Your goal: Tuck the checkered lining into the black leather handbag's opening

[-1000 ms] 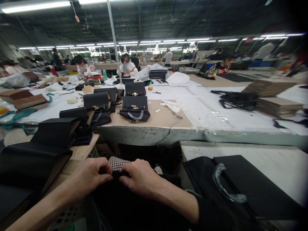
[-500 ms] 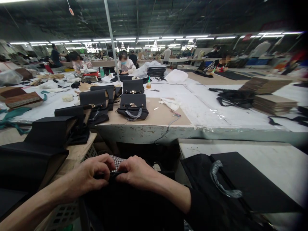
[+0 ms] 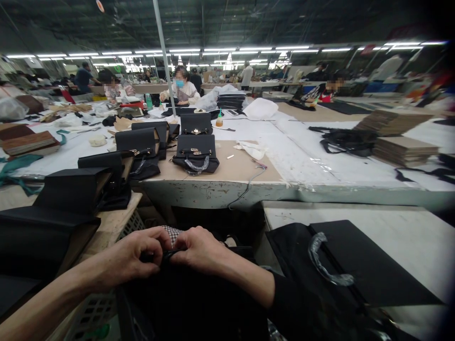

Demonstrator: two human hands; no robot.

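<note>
My left hand (image 3: 137, 253) and my right hand (image 3: 201, 248) meet low in the middle, both pinching the top edge of a black bag piece (image 3: 188, 303) that rests in my lap. A strip of checked fabric (image 3: 173, 232) shows just behind my fingers. To the right, a flat black bag (image 3: 355, 270) with a plastic-wrapped handle (image 3: 322, 260) lies on the white table.
Black boxes (image 3: 76, 189) stand in a row on the left bench. Finished black handbags (image 3: 195, 154) sit on the brown board beyond. Stacks of brown card (image 3: 403, 149) lie at the right. Other people sit working at far tables.
My hands stay closed on the black piece's edge, the fingers shifting slightly. The view has tipped a little, so everything sits somewhat higher in the picture.
</note>
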